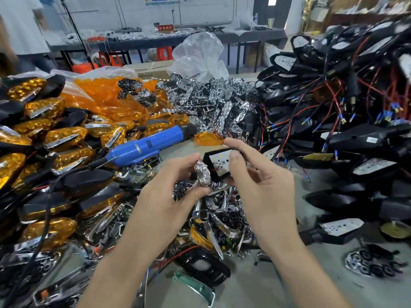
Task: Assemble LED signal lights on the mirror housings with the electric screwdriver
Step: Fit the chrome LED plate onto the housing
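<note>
Left grip (175,196) pinches a reflector (202,175); right grip (260,181) holds the housing (219,164) just beside it, screwdriver (151,143) beyond.

a black mirror housing (216,179) is held tilted in the right hand (262,185), its white led board (219,162) turned upward, with small yellow leds and a red wire seen on it. a chrome reflector (202,174) is pinched in the left hand (169,196), just beside the housing's left edge. the blue electric screwdriver (151,142) is laid on its side behind them.
</note>
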Tool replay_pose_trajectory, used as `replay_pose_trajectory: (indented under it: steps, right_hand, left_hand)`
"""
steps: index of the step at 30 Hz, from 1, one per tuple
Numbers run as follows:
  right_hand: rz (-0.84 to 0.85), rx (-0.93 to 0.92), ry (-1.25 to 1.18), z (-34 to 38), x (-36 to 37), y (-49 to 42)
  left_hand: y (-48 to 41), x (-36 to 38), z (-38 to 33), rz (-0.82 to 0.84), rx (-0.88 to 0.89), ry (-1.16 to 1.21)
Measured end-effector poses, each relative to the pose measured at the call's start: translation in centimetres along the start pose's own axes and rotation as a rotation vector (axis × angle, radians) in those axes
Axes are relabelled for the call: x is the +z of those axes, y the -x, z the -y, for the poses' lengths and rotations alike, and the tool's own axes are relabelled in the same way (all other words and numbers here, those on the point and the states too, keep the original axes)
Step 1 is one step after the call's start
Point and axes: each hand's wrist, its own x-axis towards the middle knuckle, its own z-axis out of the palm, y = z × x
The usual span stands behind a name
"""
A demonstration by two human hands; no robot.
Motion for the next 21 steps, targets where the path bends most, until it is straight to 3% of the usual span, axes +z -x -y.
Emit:
replay_pose_trajectory:
  steps: [13, 21]
  right_hand:
    - [0.018, -0.148, 0.110, -0.06, 0.36, 0.46]
    - [0.094, 0.032, -0.003, -0.06, -0.06, 0.09]
  left_hand:
    - [-0.10, 0.80, -0.14, -0.040, 0.064, -0.086]
    - [-0.29, 0.96, 0.11, -0.030, 0.066, -0.122]
